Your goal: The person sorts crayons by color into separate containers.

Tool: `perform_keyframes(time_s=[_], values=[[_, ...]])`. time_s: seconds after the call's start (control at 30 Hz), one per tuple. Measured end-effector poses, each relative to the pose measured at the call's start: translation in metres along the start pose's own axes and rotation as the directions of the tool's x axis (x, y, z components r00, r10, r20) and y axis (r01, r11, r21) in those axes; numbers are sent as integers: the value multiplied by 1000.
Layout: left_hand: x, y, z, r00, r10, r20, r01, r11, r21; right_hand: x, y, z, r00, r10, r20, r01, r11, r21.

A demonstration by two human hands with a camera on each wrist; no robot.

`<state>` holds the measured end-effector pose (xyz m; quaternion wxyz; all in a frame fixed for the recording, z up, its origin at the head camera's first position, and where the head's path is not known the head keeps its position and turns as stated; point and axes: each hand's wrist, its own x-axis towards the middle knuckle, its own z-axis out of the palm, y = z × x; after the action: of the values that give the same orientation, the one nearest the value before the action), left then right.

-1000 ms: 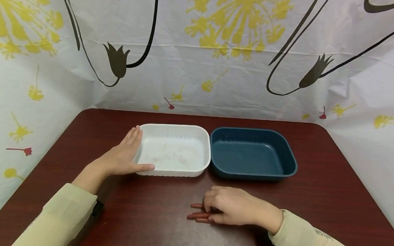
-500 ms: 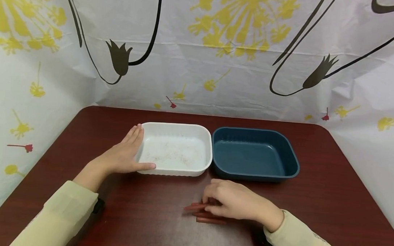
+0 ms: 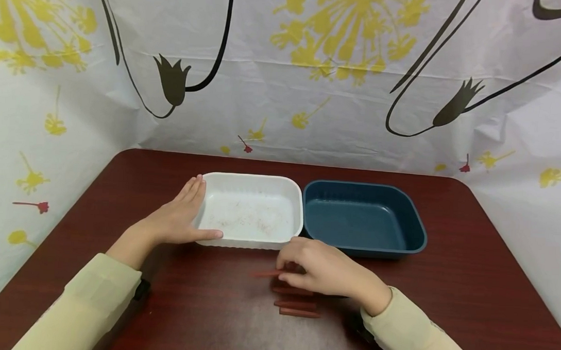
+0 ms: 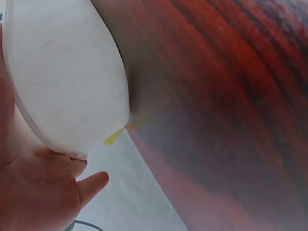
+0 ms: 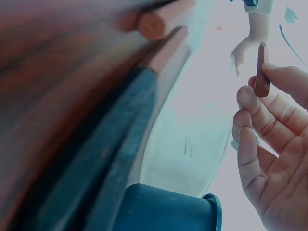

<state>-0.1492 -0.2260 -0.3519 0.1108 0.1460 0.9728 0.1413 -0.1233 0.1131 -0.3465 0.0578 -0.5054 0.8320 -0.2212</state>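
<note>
My right hand (image 3: pixel 321 266) pinches a reddish-brown stick (image 3: pixel 265 273) just in front of the two containers. In the right wrist view, the stick (image 5: pixel 262 72) sits between thumb and fingertips. Below that hand, three similar sticks (image 3: pixel 295 304) lie roughly parallel on the table; the hand partly covers the farthest. With fingers and thumb extended, my left hand (image 3: pixel 177 218) rests against the left end of a white rectangular container (image 3: pixel 245 243). Its thumb lies along the front rim. Faint reddish specks mark the white bottom. The left wrist view shows the container's white outer wall (image 4: pixel 67 72).
A dark blue container (image 3: pixel 357 221) stands directly right of the white one. Both are on a dark red-brown table (image 3: pixel 201 306). Behind the table hangs a white sheet (image 3: pixel 356 131) with yellow and dark plant prints.
My right hand has picked one stick from the group and carried it away from me toward the containers. The left hand stays at the white container. The view has shifted slightly.
</note>
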Motion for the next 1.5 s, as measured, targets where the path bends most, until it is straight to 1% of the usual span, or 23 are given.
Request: perform_keyframes(time_s=[0.2, 0.4, 0.47, 0.63, 0.77, 0.93, 1.1, 1.27, 1.37, 1.5], values=[[1, -1, 0, 1000, 4, 1, -4, 1000, 24, 12, -1, -3, 1000, 24, -13, -23, 999, 31], [0, -1, 0, 1000, 4, -5, -4, 1000, 14, 25, 1, -8, 998, 38, -45, -36, 999, 37], [0, -1, 0, 1000, 6, -7, -6, 1000, 13, 30, 2, -10, 998, 45, -45, -43, 998, 52], [1, 0, 0, 1000, 7, -9, -7, 1000, 19, 41, 9, -11, 997, 61, -37, -57, 994, 96], [3, 0, 1, 1000, 10, -13, -10, 1000, 28, 52, 15, -9, 996, 74, -49, -69, 992, 109], [3, -1, 2, 1000, 3, -17, -3, 1000, 28, 67, 21, -4, 993, 95, -64, -88, 991, 101], [2, -2, 2, 1000, 2, -20, -2, 1000, 26, 82, 31, -1, 988, 137, -72, -128, 985, 119], [3, -1, 3, 1000, -1, -17, 2, 1000, 25, 94, 41, 1, 980, 192, -54, -184, 974, 134], [2, 0, 2, 1000, -7, -12, 7, 1000, 12, 100, 46, 2, 973, 228, -36, -223, 969, 104], [1, 0, 1, 1000, -15, -12, 15, 1000, 8, 107, 46, 5, 963, 268, -26, -265, 962, 66]])
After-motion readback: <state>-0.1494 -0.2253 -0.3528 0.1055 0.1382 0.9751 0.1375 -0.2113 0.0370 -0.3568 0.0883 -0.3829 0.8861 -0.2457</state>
